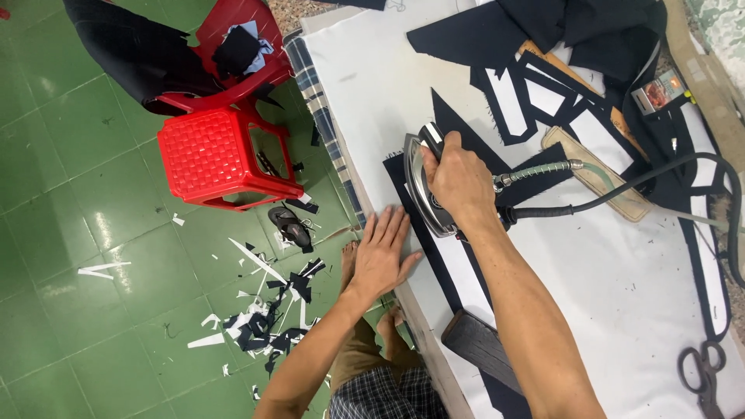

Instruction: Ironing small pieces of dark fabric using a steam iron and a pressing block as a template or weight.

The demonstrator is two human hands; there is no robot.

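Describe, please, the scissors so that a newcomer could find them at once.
Start at the white padded table on the right of the view and follow it to its near right corner. There lie the scissors, dark metal with two loop handles, apart from the iron under the right hand.

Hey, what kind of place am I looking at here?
Likely a small tailoring workshop: a right hand grips a steel steam iron over a black fabric strip on a white padded table, dark scissors lie nearby, cloth scraps litter the green floor.
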